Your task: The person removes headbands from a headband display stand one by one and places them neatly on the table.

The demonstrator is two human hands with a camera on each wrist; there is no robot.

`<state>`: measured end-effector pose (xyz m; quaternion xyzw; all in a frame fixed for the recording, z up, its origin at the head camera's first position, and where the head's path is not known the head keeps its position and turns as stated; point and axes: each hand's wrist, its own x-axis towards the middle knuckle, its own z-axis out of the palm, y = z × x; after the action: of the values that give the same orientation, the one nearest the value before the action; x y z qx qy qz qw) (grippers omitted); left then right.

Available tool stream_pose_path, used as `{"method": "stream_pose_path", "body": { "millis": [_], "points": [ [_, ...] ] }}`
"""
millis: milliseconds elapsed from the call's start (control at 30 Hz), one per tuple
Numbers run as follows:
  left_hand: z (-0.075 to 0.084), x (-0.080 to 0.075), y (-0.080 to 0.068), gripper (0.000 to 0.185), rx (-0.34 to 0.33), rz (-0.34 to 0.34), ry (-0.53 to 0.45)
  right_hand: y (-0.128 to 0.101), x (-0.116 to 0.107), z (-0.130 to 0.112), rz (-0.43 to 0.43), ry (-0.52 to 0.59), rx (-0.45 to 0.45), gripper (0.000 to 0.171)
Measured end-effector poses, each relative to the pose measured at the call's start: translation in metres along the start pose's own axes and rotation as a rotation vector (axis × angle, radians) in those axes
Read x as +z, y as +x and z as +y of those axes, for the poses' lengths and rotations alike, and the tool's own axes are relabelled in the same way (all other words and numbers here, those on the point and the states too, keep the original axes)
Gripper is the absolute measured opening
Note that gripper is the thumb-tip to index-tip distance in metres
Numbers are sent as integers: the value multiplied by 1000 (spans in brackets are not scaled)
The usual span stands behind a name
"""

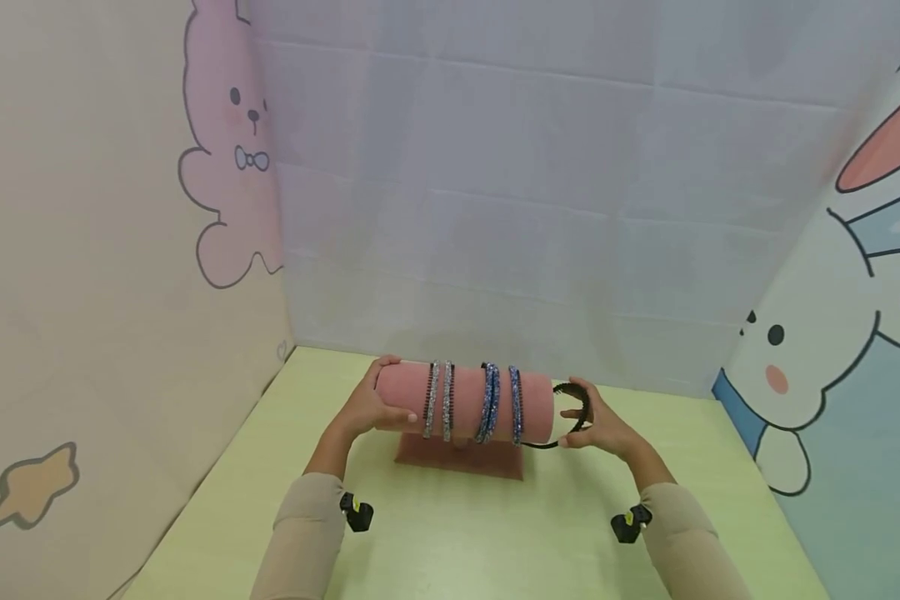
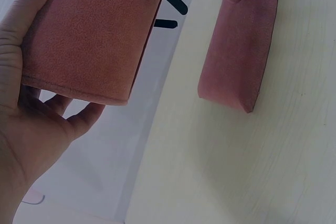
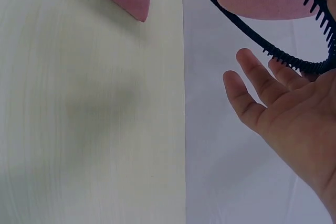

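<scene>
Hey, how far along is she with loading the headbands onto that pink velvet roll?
Four glittery headbands, two silver and two blue, already sit around the pink velvet display roll. In hand: the right hand holds a black toothed plastic headband at the roll's right end, while the left hand grips the left end. That headband is not yet on; no other loose ones show.

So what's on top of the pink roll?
Four sparkly headbands sit over the pink roll, two silver and two blue. Their lower ends are hidden behind the roll. A stand holds it up underneath.
</scene>
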<state>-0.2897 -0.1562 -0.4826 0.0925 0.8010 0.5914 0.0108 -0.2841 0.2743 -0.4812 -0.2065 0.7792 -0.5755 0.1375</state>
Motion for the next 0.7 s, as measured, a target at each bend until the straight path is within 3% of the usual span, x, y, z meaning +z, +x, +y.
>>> {"method": "stream_pose_path", "body": {
  "millis": [300, 467, 700],
  "points": [
    [0, 1, -1, 107, -1, 4, 5, -16, 2, -2, 91, -70, 18, 112],
    [1, 1, -3, 106, -10, 7, 7, -22, 3, 4, 156, -115, -16, 111],
    [2, 1, -1, 104, -6, 8, -2, -30, 5, 5, 222, -79, -37, 102]
  ]
}}
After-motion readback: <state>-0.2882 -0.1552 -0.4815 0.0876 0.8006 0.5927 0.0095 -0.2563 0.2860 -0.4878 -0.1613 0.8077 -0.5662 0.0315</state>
